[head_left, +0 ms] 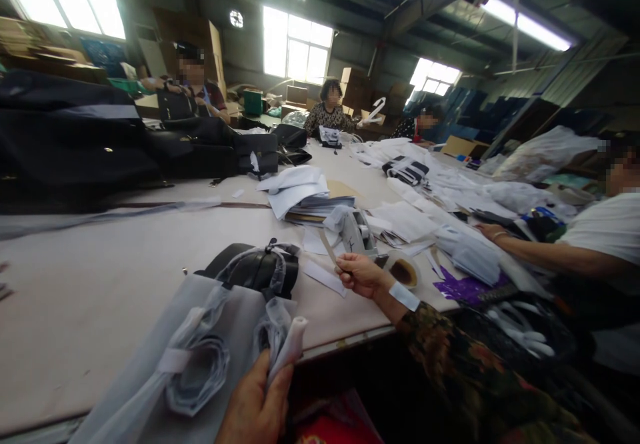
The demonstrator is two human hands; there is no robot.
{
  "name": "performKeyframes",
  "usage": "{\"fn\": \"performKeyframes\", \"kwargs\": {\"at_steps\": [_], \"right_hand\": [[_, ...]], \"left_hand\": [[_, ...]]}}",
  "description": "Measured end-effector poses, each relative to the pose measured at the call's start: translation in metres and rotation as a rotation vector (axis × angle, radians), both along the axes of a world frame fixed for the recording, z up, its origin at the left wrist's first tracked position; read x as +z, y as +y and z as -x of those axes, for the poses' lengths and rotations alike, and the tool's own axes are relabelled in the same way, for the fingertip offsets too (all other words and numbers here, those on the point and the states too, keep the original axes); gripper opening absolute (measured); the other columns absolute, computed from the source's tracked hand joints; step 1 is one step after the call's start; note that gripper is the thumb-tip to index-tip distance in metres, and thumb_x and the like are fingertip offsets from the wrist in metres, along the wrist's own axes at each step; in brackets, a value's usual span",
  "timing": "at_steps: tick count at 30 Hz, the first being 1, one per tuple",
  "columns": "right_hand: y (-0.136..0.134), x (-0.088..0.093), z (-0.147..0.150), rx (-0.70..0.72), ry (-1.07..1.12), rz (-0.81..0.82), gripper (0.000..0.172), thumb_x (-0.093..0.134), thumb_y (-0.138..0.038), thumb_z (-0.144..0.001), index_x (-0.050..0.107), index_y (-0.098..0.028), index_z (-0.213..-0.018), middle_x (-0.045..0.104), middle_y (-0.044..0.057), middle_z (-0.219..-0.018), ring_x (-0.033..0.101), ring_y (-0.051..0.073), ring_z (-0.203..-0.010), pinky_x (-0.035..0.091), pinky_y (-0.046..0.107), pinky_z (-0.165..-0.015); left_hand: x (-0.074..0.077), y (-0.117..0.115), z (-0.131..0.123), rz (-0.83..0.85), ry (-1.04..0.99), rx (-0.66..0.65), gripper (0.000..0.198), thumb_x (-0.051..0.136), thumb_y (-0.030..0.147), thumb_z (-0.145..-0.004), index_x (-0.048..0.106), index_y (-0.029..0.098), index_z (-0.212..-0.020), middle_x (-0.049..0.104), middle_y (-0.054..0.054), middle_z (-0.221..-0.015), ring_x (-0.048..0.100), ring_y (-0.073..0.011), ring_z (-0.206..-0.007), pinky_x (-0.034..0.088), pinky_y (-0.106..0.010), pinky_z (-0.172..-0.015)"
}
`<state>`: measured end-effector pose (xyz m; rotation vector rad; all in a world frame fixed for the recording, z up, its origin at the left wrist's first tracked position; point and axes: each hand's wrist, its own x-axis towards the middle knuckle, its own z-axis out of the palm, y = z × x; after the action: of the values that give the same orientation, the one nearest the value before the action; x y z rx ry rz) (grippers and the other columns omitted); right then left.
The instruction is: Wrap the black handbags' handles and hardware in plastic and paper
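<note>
Gripping white-wrapped bundle (291, 345) in left hand (260, 396), near edge of table (125, 257), close to black bag (260, 269); pinching thin strip (329, 247) in right hand (363, 275), hands apart. Treat bundle as likely light, soft, slippery: hold round middle; pinch strip by one end

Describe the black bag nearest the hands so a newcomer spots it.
On the large pale table, find the bare left hand at the near edge. Just beyond it lies a black bag, its looped handle wrapped in translucent plastic, apart from the heap of black bags at far left.
</note>
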<state>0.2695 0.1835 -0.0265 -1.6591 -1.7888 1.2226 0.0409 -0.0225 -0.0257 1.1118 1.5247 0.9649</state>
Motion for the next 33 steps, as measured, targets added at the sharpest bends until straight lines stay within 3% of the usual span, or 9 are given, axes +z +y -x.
{"fn": "performKeyframes", "kwargs": {"at_steps": [6, 9, 13, 16, 19, 22, 25, 29, 33], "right_hand": [[-0.042, -0.011, -0.004, 0.111, -0.141, 0.032, 0.025, 0.041, -0.032, -0.097, 0.052, -0.017, -0.08, 0.064, 0.003, -0.067, 0.054, 0.01, -0.045, 0.043, 0.02, -0.044], [-0.056, -0.01, 0.001, 0.163, -0.336, -0.053, 0.022, 0.055, -0.028, -0.091, 0.06, -0.015, -0.074, 0.068, 0.012, -0.075, 0.067, 0.021, -0.071, 0.053, 0.031, -0.065], [-0.062, -0.001, 0.013, 0.242, -0.53, -0.214, 0.023, 0.059, -0.032, -0.09, 0.07, -0.012, -0.09, 0.068, 0.021, -0.106, 0.065, 0.032, -0.105, 0.048, 0.04, -0.092], [-0.06, -0.002, 0.028, 0.35, -0.605, -0.263, 0.026, 0.059, -0.032, -0.09, 0.073, -0.011, -0.097, 0.068, 0.02, -0.108, 0.066, 0.031, -0.102, 0.049, 0.038, -0.09], [-0.056, -0.009, 0.039, 0.444, -0.663, -0.286, 0.027, 0.053, -0.021, -0.092, 0.075, -0.006, -0.096, 0.069, 0.023, -0.1, 0.069, 0.03, -0.094, 0.051, 0.036, -0.084], [-0.051, -0.011, 0.042, 0.524, -0.694, -0.308, 0.028, 0.049, -0.01, -0.089, 0.075, -0.004, -0.096, 0.071, 0.023, -0.098, 0.069, 0.03, -0.092, 0.051, 0.035, -0.081], [-0.044, -0.006, 0.038, 0.58, -0.699, -0.319, 0.027, 0.051, -0.012, -0.089, 0.078, -0.007, -0.093, 0.074, 0.02, -0.098, 0.069, 0.027, -0.093, 0.05, 0.031, -0.083], [-0.039, 0.0, 0.033, 0.587, -0.7, -0.333, 0.029, 0.051, -0.019, -0.092, 0.079, -0.014, -0.092, 0.077, 0.012, -0.094, 0.069, 0.021, -0.088, 0.048, 0.026, -0.082], [-0.051, -0.008, 0.038, 0.529, -0.735, -0.395, 0.027, 0.051, -0.02, -0.091, 0.076, -0.01, -0.094, 0.073, 0.018, -0.099, 0.068, 0.026, -0.091, 0.049, 0.031, -0.079]], "left_hand": [[0.003, 0.002, 0.003, 0.112, -0.023, -0.109, 0.059, 0.05, 0.072, -0.083, 0.061, 0.017, -0.101, 0.047, 0.006, -0.047, 0.045, -0.0145, -0.044, 0.034, -0.023, -0.045], [0.007, 0.002, 0.001, 0.13, -0.055, -0.105, 0.06, 0.052, 0.074, -0.081, 0.06, 0.017, -0.096, 0.045, 0.007, -0.047, 0.044, -0.0139, -0.043, 0.033, -0.024, -0.045], [0.012, 0.001, -0.004, 0.11, -0.053, -0.036, 0.056, 0.053, 0.071, -0.081, 0.061, 0.018, -0.097, 0.045, 0.007, -0.047, 0.044, -0.0135, -0.043, 0.034, -0.024, -0.044], [0.013, 0.0, -0.006, 0.111, -0.047, -0.029, 0.057, 0.054, 0.071, -0.081, 0.061, 0.017, -0.099, 0.046, 0.007, -0.047, 0.046, -0.0136, -0.043, 0.034, -0.023, -0.044], [0.014, -0.001, -0.005, 0.109, -0.044, -0.034, 0.058, 0.056, 0.072, -0.08, 0.06, 0.017, -0.098, 0.048, 0.007, -0.047, 0.046, -0.0131, -0.043, 0.035, -0.023, -0.044], [0.015, -0.001, -0.003, 0.105, -0.032, -0.052, 0.058, 0.055, 0.072, -0.08, 0.059, 0.016, -0.098, 0.049, 0.006, -0.048, 0.046, -0.0129, -0.043, 0.036, -0.023, -0.044], [0.017, -0.001, -0.002, 0.11, -0.029, -0.064, 0.056, 0.054, 0.07, -0.083, 0.058, 0.017, -0.098, 0.048, 0.007, -0.047, 0.045, -0.0128, -0.043, 0.036, -0.022, -0.044], [0.017, -0.001, 0.001, 0.118, -0.015, -0.114, 0.052, 0.053, 0.067, -0.085, 0.057, 0.017, -0.098, 0.048, 0.007, -0.048, 0.047, -0.0129, -0.044, 0.036, -0.022, -0.045], [0.016, -0.001, 0.002, 0.108, -0.007, -0.115, 0.054, 0.051, 0.069, -0.085, 0.056, 0.017, -0.097, 0.048, 0.007, -0.049, 0.047, -0.0132, -0.044, 0.036, -0.023, -0.045]]}}
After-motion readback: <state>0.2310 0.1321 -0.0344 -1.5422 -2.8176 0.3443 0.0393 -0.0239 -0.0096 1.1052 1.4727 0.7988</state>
